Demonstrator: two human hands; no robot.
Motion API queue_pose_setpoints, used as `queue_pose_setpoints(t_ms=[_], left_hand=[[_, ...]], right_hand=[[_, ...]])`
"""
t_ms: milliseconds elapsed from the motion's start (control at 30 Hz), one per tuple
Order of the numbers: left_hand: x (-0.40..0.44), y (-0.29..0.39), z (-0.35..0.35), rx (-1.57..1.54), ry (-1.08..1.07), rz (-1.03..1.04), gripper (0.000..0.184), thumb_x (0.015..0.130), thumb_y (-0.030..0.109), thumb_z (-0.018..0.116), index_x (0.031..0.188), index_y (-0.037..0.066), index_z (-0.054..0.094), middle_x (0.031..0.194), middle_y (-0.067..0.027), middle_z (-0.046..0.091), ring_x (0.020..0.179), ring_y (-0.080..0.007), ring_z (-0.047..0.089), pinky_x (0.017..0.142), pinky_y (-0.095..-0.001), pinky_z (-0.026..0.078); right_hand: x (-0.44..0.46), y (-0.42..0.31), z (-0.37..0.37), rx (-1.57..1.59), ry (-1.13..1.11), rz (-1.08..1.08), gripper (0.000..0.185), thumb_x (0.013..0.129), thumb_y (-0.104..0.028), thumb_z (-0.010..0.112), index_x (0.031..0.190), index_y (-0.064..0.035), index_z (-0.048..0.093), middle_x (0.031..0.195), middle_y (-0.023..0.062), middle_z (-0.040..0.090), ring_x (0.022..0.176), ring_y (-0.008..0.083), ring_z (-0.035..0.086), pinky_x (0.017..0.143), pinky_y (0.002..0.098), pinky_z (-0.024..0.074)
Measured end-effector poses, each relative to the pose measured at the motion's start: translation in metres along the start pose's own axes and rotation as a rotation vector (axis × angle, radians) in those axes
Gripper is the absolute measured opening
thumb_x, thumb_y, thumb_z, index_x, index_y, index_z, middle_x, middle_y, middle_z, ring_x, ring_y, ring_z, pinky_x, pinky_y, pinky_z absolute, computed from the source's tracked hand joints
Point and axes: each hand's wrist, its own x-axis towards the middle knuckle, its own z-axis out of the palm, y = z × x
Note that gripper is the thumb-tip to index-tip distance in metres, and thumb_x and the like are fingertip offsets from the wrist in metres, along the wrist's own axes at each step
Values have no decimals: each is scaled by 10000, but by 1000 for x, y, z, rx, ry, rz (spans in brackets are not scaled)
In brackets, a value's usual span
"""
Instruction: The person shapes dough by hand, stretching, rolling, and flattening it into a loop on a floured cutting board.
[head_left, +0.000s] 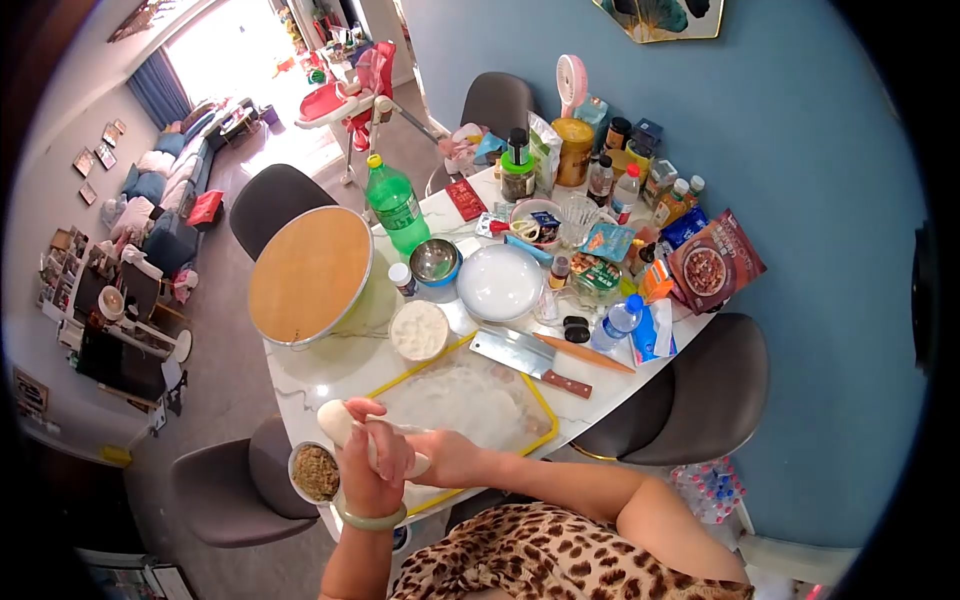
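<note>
A lump of white dough (337, 423) is held up over the table's near left corner. My left hand (372, 450), with a pale bangle at the wrist, is wrapped around it, and one rounded end sticks out to the left. My right hand (447, 458) is closed against the dough's other end, its fingers partly hidden behind my left hand. Below lies a flour-dusted mat (470, 400) with a yellow edge. A bowl of brown minced filling (316, 472) stands left of my hands. Beyond the mat is a bowl of white flour (419, 331).
A cleaver (520, 358) and a wooden rolling pin (585, 353) lie past the mat. A large pot with a wooden board (310, 277) on top stands left, beside a green bottle (398, 210). A white plate (503, 284) and crowded jars and packets fill the far side. Chairs surround the table.
</note>
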Motion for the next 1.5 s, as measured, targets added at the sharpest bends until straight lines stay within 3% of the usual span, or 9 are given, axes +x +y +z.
queue_pose_setpoints(t_ms=[167, 267, 400, 667, 733, 867, 933, 1400, 1500], left_hand=[[6, -3, 1, -25, 23, -63, 364, 973, 360, 386, 1145, 46, 452, 454, 47, 333, 340, -62, 280, 360, -213, 264], [11, -9, 27, 139, 460, 73, 370, 974, 364, 376, 1132, 43, 470, 458, 43, 334, 340, -62, 274, 355, -207, 256], [-1, 3, -4, -27, 68, -44, 360, 976, 350, 377, 1123, 39, 484, 462, 42, 326, 340, -61, 275, 352, -202, 253], [4, -7, 10, 270, 182, 185, 476, 945, 418, 430, 1195, 13, 423, 506, 27, 365, 390, -59, 321, 383, -199, 290], [-3, 5, -15, -29, -93, -4, 532, 946, 432, 416, 1263, 6, 386, 609, 12, 433, 490, -71, 399, 451, -214, 349], [4, -1, -28, -163, -80, -29, 531, 949, 413, 416, 1286, 5, 369, 612, 9, 432, 490, -85, 401, 457, -216, 354], [11, -6, -1, -116, 398, -92, 454, 948, 345, 436, 1237, -3, 407, 524, 24, 394, 400, -82, 357, 393, -201, 314], [22, -19, 6, -162, 127, -26, 462, 877, 203, 530, 1259, -7, 374, 601, 14, 458, 536, -45, 434, 528, -191, 377], [13, -13, 2, 112, 172, -164, 321, 901, 188, 507, 1157, 1, 456, 548, 30, 421, 432, -49, 371, 405, -198, 310]], right_hand=[[-13, 44, 11, -134, -129, 207, 151, 792, -233, 602, 850, -96, 579, 834, 162, 630, 777, 350, 603, 665, 409, 483], [-1, 13, -3, -114, -66, 33, 139, 782, -222, 612, 842, -101, 580, 825, 160, 631, 775, 345, 606, 664, 404, 481], [-6, 17, 5, 20, -28, -1, 129, 776, -200, 607, 858, -101, 593, 779, 142, 637, 739, 341, 613, 652, 399, 488], [6, -5, 4, -10, 8, -2, 182, 793, -224, 597, 930, -105, 580, 796, 140, 636, 756, 338, 613, 664, 408, 487], [2, 2, 7, 65, 1, 4, 179, 797, -229, 591, 924, -104, 577, 805, 141, 636, 762, 339, 612, 664, 406, 486], [-7, 48, 11, -131, -89, 134, 147, 805, -222, 589, 872, -91, 586, 813, 146, 633, 780, 346, 611, 663, 399, 486], [-5, 44, 12, -126, -93, 115, 148, 800, -208, 600, 874, -79, 603, 811, 158, 635, 781, 357, 614, 655, 396, 489], [3, 17, -9, -100, 156, 6, 212, 772, -106, 680, 954, -35, 598, 898, 108, 645, 842, 210, 634, 714, 339, 491], [-7, 21, -1, -39, 50, 144, 191, 782, -129, 665, 924, -25, 591, 839, 111, 643, 789, 231, 638, 675, 343, 492]])
